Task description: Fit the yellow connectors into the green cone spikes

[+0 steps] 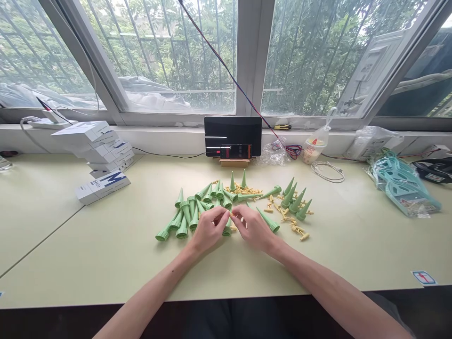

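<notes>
Left hand (208, 230) and right hand (253, 229) pinching narrow on small yellow plastic piece (231, 215); smooth green plastic cones (183, 216) lying heaped on pale matte desk (106, 249).

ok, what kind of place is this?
Probably a small hand-assembly workplace by a window: green cone parts and small yellow pieces heaped on a long desk, white boxes stacked at the side.

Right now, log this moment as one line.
left hand: pinching small yellow piece | right hand: same piece | green cones: scattered on table
</notes>
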Available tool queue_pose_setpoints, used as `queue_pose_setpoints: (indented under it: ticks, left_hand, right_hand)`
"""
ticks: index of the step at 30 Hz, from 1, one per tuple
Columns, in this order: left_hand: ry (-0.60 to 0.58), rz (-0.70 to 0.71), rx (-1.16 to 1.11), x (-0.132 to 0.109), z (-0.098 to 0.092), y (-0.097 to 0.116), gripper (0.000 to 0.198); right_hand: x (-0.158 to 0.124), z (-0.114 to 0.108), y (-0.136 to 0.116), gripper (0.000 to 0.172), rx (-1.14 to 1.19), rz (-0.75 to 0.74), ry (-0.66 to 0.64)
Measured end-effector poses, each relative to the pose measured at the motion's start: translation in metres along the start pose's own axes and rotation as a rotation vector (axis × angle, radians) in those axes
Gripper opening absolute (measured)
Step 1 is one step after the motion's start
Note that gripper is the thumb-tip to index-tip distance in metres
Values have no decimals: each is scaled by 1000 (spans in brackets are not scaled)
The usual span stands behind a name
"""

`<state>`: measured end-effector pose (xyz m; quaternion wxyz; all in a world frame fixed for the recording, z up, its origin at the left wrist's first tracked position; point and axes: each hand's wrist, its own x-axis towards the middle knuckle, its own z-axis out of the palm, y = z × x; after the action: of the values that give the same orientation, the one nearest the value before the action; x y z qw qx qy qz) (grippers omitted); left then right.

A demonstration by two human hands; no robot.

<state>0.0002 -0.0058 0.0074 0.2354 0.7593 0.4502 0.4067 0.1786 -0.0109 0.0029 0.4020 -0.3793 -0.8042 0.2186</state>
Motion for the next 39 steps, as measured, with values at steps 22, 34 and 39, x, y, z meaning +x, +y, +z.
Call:
queue_pose_setpoints:
  ticks: [22, 34, 39]
  left_hand:
    - [-65, -43, 168, 1, 0, 0, 20]
    - [-128, -68, 192, 3, -1, 1, 23]
    - [-198, -42, 187, 3, -2, 4, 30]
  right_hand:
    - [4, -1, 0, 8, 52, 116, 196]
    - [3, 0, -1, 8, 44, 113, 186]
    - [3, -1, -2, 6, 58, 115, 180]
